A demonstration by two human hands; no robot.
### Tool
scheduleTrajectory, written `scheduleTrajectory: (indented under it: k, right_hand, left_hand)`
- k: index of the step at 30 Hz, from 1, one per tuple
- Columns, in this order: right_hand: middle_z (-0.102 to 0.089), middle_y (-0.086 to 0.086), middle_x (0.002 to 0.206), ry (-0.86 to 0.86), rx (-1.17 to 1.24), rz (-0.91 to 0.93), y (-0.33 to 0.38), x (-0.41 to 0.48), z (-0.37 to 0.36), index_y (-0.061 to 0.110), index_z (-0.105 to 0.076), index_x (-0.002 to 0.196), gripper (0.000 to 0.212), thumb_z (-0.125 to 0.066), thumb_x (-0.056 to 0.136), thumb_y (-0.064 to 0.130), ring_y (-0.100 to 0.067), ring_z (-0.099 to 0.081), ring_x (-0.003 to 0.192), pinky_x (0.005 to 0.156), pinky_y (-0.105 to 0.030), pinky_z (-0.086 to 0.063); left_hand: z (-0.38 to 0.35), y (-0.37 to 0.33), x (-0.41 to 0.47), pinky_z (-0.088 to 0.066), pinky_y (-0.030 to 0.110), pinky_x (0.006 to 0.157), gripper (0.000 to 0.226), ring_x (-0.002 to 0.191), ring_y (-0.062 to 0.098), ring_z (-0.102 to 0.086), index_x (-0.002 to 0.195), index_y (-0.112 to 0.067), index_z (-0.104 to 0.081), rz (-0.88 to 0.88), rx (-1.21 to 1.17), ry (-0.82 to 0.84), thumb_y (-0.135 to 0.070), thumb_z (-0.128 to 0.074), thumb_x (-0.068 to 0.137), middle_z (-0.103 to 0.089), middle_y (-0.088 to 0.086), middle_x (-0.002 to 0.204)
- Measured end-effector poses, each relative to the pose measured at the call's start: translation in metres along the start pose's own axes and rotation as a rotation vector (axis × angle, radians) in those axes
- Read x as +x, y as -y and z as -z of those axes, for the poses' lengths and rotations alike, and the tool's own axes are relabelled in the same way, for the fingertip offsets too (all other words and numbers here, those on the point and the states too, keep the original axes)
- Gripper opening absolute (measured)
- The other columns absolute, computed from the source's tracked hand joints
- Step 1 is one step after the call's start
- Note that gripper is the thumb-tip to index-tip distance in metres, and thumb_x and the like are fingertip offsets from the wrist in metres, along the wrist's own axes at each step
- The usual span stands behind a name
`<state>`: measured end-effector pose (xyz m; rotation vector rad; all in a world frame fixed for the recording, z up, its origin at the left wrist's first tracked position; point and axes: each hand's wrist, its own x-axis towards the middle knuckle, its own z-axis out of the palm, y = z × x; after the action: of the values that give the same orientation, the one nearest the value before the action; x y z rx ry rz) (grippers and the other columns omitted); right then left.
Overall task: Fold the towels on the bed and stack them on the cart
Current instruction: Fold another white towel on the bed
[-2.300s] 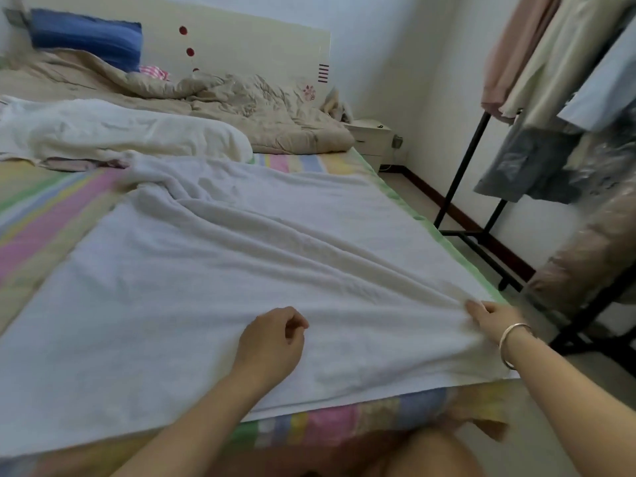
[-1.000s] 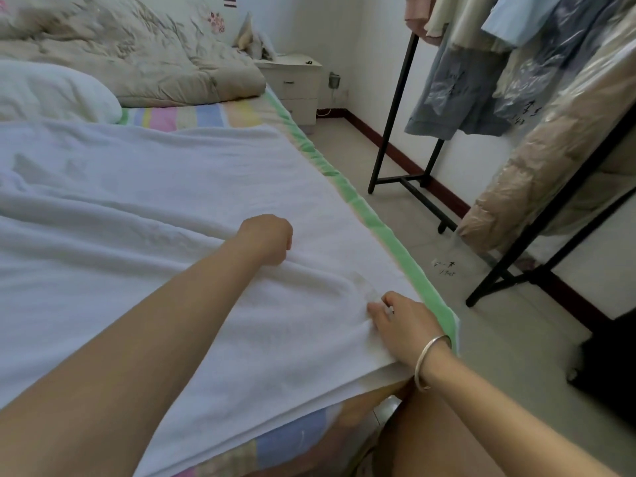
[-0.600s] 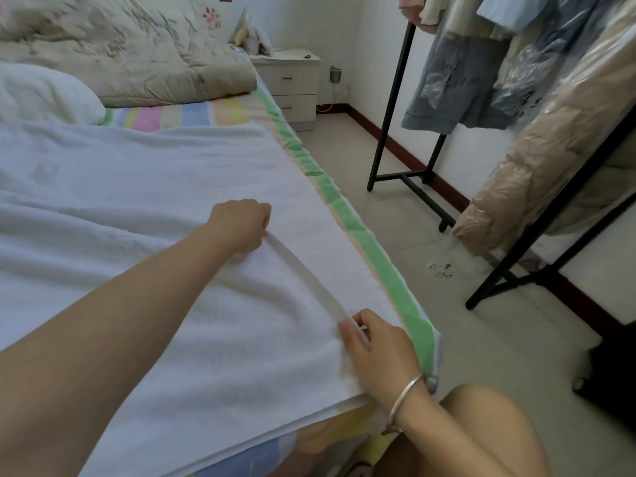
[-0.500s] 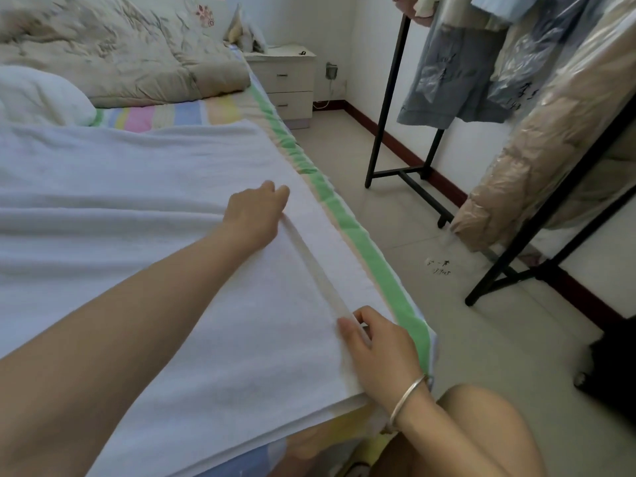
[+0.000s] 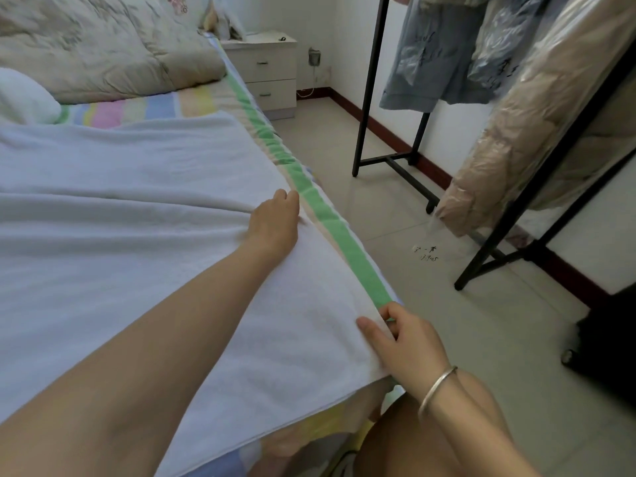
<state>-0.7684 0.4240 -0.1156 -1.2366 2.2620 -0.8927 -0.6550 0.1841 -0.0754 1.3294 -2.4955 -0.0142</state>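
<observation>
**A:** What differs from half a second back?

**B:** Your right hand [image 5: 402, 346] has slid outward to the bed's side. The towel [image 5: 137, 235] edge was a raised strip short of the green band [image 5: 330, 228]; now it lies flat along it. Your left hand [image 5: 275, 222] has gone farther up that same edge.

**A:** And around you, near to far?

**B:** Your bare knee [image 5: 413, 449] is nearest, below the mattress corner, and a bracelet [image 5: 437, 390] circles your right wrist. A dark object [image 5: 609, 339] stands on the floor at your right. Beyond it, a black clothes rack [image 5: 368, 98] hung with bagged garments [image 5: 509, 139] stands beside the bed. Farther off, a nightstand [image 5: 268, 74] sits by the wall. A beige quilt [image 5: 103, 46] is bunched at the head of the bed, and a white bundle [image 5: 24, 98] lies at the left.

**A:** Where is the towel against your hands?

**B:** It is spread over the striped sheet [image 5: 137, 108], under both your arms. Your right thumb and forefinger pinch its right edge just by the near corner. Your left hand lies on that edge farther up; whether its fingers grip or only press cannot be told. The two hands are well apart.
</observation>
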Motion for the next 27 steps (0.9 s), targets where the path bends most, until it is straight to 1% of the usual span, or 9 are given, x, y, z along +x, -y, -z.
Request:
scheduleTrajectory:
  k: [2,6,10,14,17,20,22,24,27]
  right_hand:
    - [-0.057,0.006,0.058,-0.025,-0.013,-0.004,0.000,-0.004,0.000,0.022,-0.055,0.072,0.040,-0.057,0.082,0.061,-0.011,-0.053,0.058,0.071,-0.031,-0.039]
    - [-0.048,0.002,0.057,-0.076,0.005,-0.032,-0.004,-0.011,0.002,0.015,-0.050,0.063,0.049,-0.057,0.083,0.059,-0.016,-0.047,0.058,0.057,-0.029,-0.032]
    - [-0.047,0.000,0.065,-0.096,0.004,-0.097,-0.001,-0.013,0.002,0.016,-0.038,0.055,0.053,-0.050,0.090,0.054,-0.024,-0.050,0.069,0.062,-0.035,-0.037]
    - [-0.039,-0.005,0.054,-0.035,0.119,-0.189,-0.007,-0.019,-0.002,0.016,-0.036,0.054,0.053,-0.058,0.088,0.051,-0.034,-0.046,0.061,0.062,-0.040,-0.048]
    - [-0.038,-0.009,0.062,0.033,0.238,-0.263,-0.007,-0.025,-0.001,0.013,-0.044,0.064,0.046,-0.061,0.087,0.049,-0.022,-0.041,0.060,0.061,-0.033,-0.040]
    - [-0.038,-0.006,0.062,0.095,0.369,-0.342,-0.004,-0.026,0.002,0.013,-0.041,0.064,0.044,-0.066,0.087,0.041,-0.020,-0.037,0.055,0.055,-0.027,-0.033]
    - [-0.043,-0.005,0.063,0.104,0.400,-0.379,-0.003,-0.029,0.002,0.013,-0.043,0.065,0.041,-0.070,0.084,0.038,-0.019,-0.040,0.055,0.051,-0.031,-0.036]
    - [-0.053,-0.004,0.077,-0.009,0.258,-0.342,-0.001,-0.034,0.001,0.013,-0.051,0.080,0.033,-0.073,0.081,0.037,-0.025,-0.053,0.072,0.066,-0.040,-0.048]
    - [-0.056,-0.010,0.113,-0.285,-0.162,-0.138,0.013,-0.047,-0.007,0.014,-0.051,0.118,0.041,-0.069,0.082,0.026,-0.032,-0.052,0.108,0.089,-0.043,-0.043]
  left_hand:
    - [0.000,-0.002,-0.002,-0.034,0.036,0.068,0.017,0.092,0.035,-0.055,0.107,-0.007,-0.051,0.017,-0.061,0.016,-0.002,-0.046,0.091,-0.051,0.014,0.110]
    - [0.001,-0.001,-0.028,-0.042,0.035,0.087,0.039,0.116,0.029,-0.052,0.131,-0.012,-0.048,0.045,-0.280,0.040,-0.009,-0.050,0.092,-0.040,0.009,0.140]
    - [0.005,0.011,-0.098,-0.040,0.038,0.104,0.045,0.135,0.024,-0.040,0.139,-0.016,-0.045,-0.052,-0.412,0.016,-0.019,-0.053,0.095,-0.028,0.005,0.156]
    - [0.019,0.043,-0.178,-0.027,0.029,0.115,0.054,0.141,0.015,-0.033,0.143,-0.021,-0.045,-0.127,-0.335,0.058,-0.046,-0.034,0.096,-0.029,-0.003,0.157]
    - [0.028,0.065,-0.218,-0.009,0.023,0.119,0.065,0.145,0.012,-0.026,0.148,-0.022,-0.039,-0.174,-0.199,0.079,-0.057,-0.018,0.097,-0.026,-0.003,0.159]
    - [0.033,0.076,-0.239,-0.010,0.024,0.119,0.071,0.145,0.013,-0.027,0.148,-0.020,-0.039,-0.178,-0.176,0.062,-0.061,-0.010,0.098,-0.027,-0.001,0.158]
    - [0.038,0.080,-0.251,-0.010,0.024,0.119,0.071,0.146,0.011,-0.024,0.149,-0.022,-0.038,-0.159,-0.191,0.061,-0.061,-0.011,0.097,-0.025,-0.003,0.159]
    - [0.044,0.082,-0.260,-0.014,0.023,0.118,0.065,0.145,0.009,-0.025,0.148,-0.023,-0.039,-0.143,-0.222,0.047,-0.059,-0.020,0.097,-0.026,-0.005,0.159]
    - [0.057,0.087,-0.274,-0.032,0.027,0.111,0.051,0.136,0.008,-0.038,0.137,-0.023,-0.052,-0.094,-0.305,-0.043,-0.045,-0.034,0.095,-0.039,-0.010,0.151]
